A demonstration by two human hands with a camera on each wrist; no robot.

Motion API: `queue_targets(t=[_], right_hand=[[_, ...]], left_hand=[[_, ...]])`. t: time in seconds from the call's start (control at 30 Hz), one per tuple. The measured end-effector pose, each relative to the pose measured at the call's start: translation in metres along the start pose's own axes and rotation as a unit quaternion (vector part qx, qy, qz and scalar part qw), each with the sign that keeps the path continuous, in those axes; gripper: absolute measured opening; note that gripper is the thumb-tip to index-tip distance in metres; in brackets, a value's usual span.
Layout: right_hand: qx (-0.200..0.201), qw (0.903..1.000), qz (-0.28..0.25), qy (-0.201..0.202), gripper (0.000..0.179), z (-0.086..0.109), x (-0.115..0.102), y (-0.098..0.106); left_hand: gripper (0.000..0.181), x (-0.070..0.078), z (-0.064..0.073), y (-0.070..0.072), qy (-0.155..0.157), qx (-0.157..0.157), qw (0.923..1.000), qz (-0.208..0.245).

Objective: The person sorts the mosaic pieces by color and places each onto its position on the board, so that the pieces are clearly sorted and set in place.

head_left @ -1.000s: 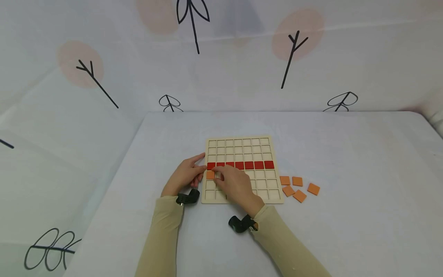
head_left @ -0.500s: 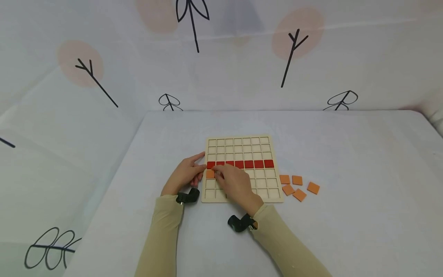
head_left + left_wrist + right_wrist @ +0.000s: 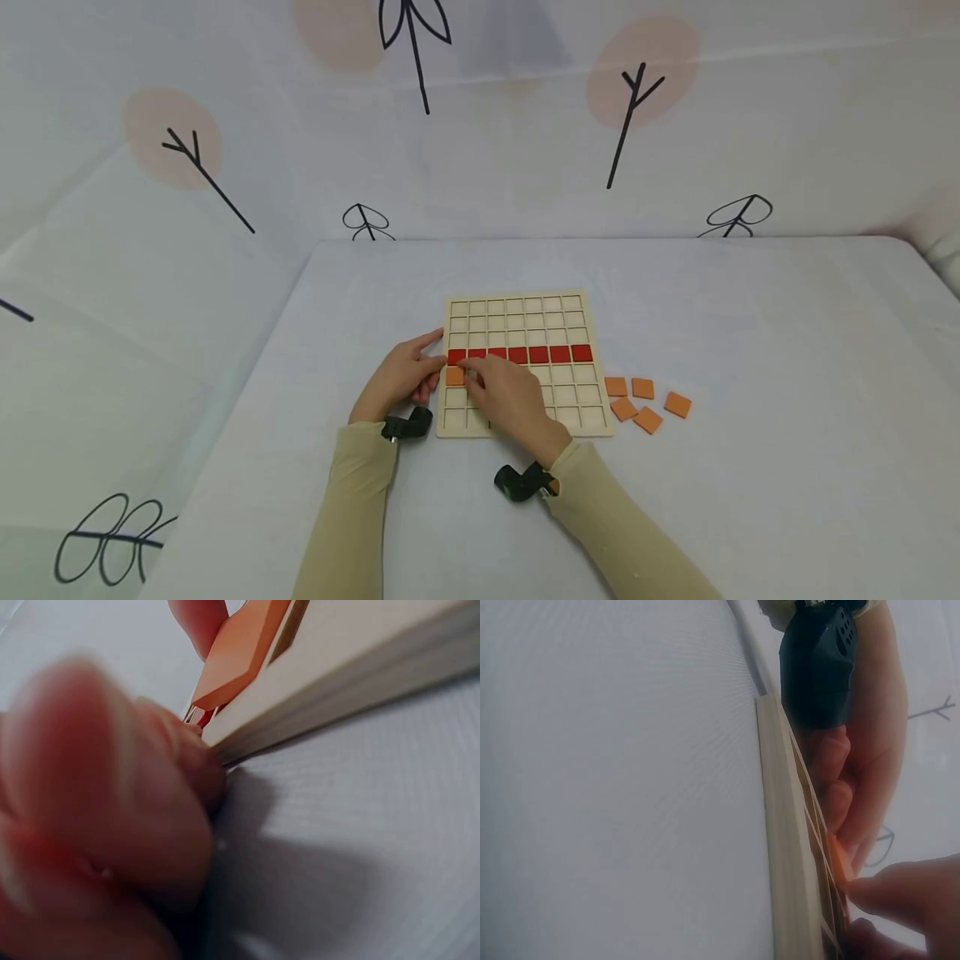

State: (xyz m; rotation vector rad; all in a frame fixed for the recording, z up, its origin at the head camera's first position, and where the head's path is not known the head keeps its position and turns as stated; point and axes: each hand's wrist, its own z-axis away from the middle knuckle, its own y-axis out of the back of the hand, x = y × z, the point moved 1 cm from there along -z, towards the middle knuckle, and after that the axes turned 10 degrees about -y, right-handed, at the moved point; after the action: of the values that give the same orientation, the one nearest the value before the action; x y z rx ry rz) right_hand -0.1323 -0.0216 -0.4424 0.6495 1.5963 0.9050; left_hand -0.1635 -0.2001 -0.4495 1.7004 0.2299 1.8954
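A square wooden grid board [image 3: 525,423] lies on the white cloth, with a row of red tiles [image 3: 538,355] across its middle. Just below that row, an orange tile [image 3: 455,377] sits in the leftmost column. My right hand [image 3: 513,404] reaches over the board and pinches at this tile, index fingertip at its upper right corner. In the left wrist view the orange tile [image 3: 236,660] stands tilted and proud of the board. My left hand [image 3: 397,379] rests at the board's left edge, thumb against the side and index finger extended along it.
Several loose orange tiles [image 3: 642,388] lie on the cloth right of the board. Black wrist cameras [image 3: 517,483] sit on both wrists. A patterned cloth backdrop [image 3: 510,125] rises behind the table.
My right thumb has drawn in slightly toward the index finger beside the orange tile. The left hand, the board and the loose tiles stay where they were.
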Motion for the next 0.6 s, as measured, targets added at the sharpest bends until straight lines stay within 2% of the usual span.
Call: queue_targets(t=[0.6], right_hand=[[-0.004,1.0000,0.000,-0.005,0.030,-0.0001,0.0018,-0.0011]], left_hand=[[0.052,-0.0009,-0.0014,-0.0008,0.005,0.006,1.0000,-0.003]])
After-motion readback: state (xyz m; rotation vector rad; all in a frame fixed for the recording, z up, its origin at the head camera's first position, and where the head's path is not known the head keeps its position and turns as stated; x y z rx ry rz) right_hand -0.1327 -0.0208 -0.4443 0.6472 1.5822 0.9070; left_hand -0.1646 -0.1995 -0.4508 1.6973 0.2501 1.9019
